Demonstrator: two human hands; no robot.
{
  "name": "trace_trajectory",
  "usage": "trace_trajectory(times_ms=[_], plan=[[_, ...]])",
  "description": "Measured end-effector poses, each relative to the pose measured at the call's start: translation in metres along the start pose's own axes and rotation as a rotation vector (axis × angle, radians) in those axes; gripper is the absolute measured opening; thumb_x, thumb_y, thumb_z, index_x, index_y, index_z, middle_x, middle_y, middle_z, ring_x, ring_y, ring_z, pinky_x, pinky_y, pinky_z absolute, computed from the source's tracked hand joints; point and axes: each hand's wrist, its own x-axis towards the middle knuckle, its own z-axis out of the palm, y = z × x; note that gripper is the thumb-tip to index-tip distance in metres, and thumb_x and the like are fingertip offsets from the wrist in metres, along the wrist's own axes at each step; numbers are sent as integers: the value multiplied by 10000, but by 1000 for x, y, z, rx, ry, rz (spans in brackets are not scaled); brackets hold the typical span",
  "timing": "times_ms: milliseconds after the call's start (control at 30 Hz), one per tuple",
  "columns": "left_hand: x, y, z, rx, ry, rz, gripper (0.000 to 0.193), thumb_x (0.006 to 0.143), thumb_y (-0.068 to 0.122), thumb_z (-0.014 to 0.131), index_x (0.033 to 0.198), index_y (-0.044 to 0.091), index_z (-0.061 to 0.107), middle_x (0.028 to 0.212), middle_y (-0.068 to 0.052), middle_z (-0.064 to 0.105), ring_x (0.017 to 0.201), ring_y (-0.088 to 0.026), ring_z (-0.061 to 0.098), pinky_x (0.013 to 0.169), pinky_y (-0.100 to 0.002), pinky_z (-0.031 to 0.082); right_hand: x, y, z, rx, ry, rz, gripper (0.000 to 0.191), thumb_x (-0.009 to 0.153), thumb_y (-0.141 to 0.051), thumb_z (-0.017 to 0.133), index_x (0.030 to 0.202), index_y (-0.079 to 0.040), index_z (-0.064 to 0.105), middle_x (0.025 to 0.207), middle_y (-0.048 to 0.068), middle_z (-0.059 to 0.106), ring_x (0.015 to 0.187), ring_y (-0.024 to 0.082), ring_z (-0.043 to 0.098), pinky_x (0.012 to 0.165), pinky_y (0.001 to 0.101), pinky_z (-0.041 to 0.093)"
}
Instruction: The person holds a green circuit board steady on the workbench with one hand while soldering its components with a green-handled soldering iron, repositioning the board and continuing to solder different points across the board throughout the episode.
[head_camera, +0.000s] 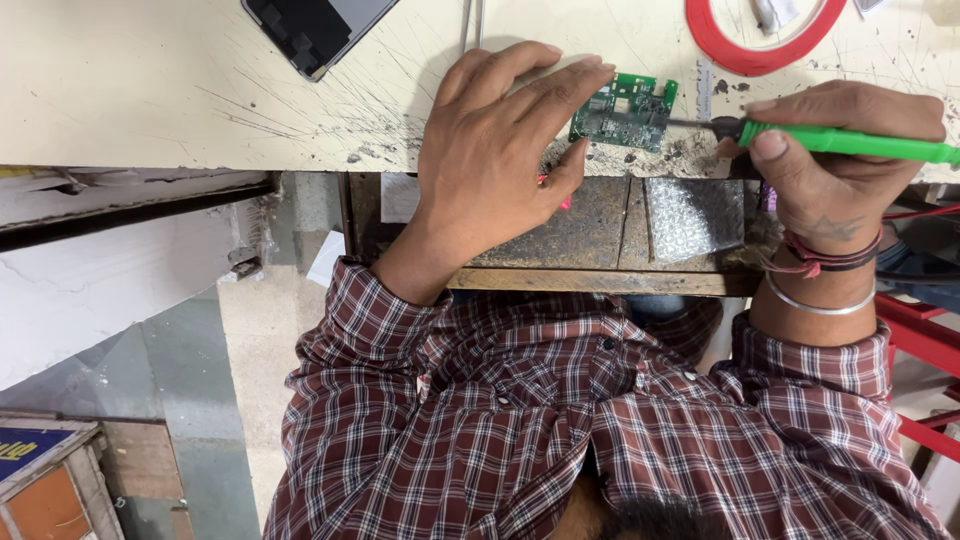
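Note:
A small green circuit board (625, 110) lies on the scratched cream worktop (150, 90) near its front edge. My left hand (490, 150) rests on the worktop, its fingertips pressing the board's left edge and its thumb at the lower corner. My right hand (835, 150) grips a green-handled screwdriver (850, 142). The screwdriver lies nearly level, and its dark tip touches the board's right edge. I wear a maroon checked shirt, with a thread band and a metal bangle on my right wrist.
A red tape ring (760, 45) lies at the back right. A dark flat device (315, 30) sits at the back left, with two thin metal rods (472, 20) beside it. Bubble wrap (695, 215) lies on the shelf under the worktop. A red metal frame (920, 340) stands on the right.

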Motion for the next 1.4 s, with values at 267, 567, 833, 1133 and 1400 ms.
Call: trace_trajectory(times_ms=[267,567,833,1133,1400], plan=[[1,1,-1,-12,-18,-21,572,1027,289,775,1536,209,525,1411,9,690,1387,-208,515,1240,-450,356,2,-4,1,-15,20,0,215,1118,-85,742,1139,109,654,1028,226,719,875,253,746,750,318,626],[2,5,-6,-41,-20,-42,583,999,261,790,1523,208,540,1404,13,698,1375,-203,529,1228,-447,370,9,-11,5,39,54,-64,294,1114,-90,731,1106,131,538,997,221,695,828,271,728,730,307,611],[2,5,-4,-26,-16,-38,552,1003,274,779,1504,198,560,1411,8,687,1372,-202,527,1228,-451,371,0,-6,1,39,53,33,225,1115,-88,749,1059,107,651,976,236,718,805,252,737,728,295,608],[0,6,-3,-13,-21,-33,529,1006,291,757,1490,185,573,1413,-1,682,1365,-207,528,1222,-455,370,-7,-4,1,74,72,71,234,1150,-100,752,1057,93,658,985,219,719,800,236,733,735,281,612],[1,13,-6,-4,-1,-46,539,997,320,757,1484,177,577,1364,4,681,1348,-201,539,1215,-445,396,-13,-3,6,298,323,64,261,1083,-141,719,988,78,614,898,212,692,624,217,658,575,306,582]])
